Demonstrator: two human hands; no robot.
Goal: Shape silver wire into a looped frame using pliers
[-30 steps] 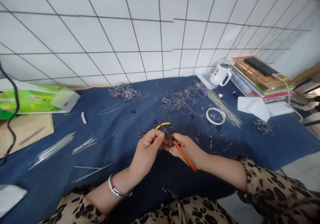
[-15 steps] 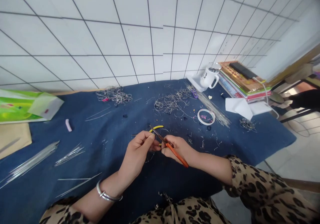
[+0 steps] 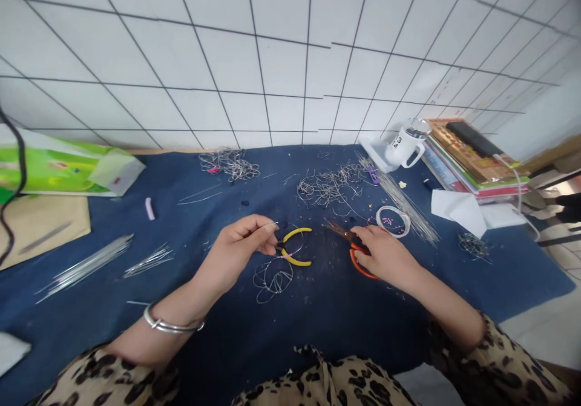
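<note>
My left hand (image 3: 247,236) is closed in a pinch on a thin wire (image 3: 276,223), whose tip shows above the thumb. Just right of its fingers are pliers with yellow handles (image 3: 297,262), handles spread, the jaws partly hidden by the hand. Loops of thin wire (image 3: 273,280) show below the pliers; whether they join the pinched wire I cannot tell. My right hand (image 3: 381,252) has its fingers on orange-handled scissors (image 3: 358,264), low over the cloth, blades pointing left and slightly apart.
A tangle of wire (image 3: 329,185), a white ring with pink beads (image 3: 394,221) and long straight wires (image 3: 408,203) lie behind. At right stand a mug (image 3: 403,147) and stacked books (image 3: 476,158). Wire bundles (image 3: 88,267) and a green package (image 3: 59,167) are at left.
My right hand has carried the scissors away from my left hand, to the right and down toward the cloth. The yellow-handled pliers and wire loops now show more fully. The view has shifted left.
</note>
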